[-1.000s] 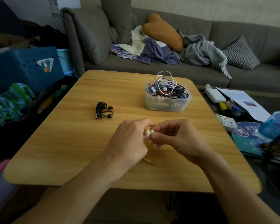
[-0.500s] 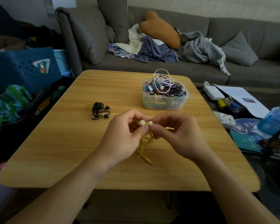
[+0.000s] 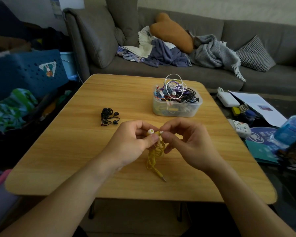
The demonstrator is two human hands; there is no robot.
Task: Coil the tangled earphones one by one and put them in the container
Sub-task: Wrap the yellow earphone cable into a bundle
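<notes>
Compared with 0.5 s ago, the 2 earbuds are a little more apart, and more of the yellow cord hangs free below the hands. The left hand pinches one white-tipped earbud of the yellow earphones between thumb and fingers. The right hand pinches the other earbud just beside it. The tangled cord hangs between both hands, and its plug lies on the tabletop.

A black earphone bundle lies on the tabletop to the left, well apart from the hands. The clear container, full of mixed earphones with white loops rising above its rim, stands behind the hands. A grey sofa with clothes and cushions is behind the tabletop, and nothing lies between the hands and the container.
</notes>
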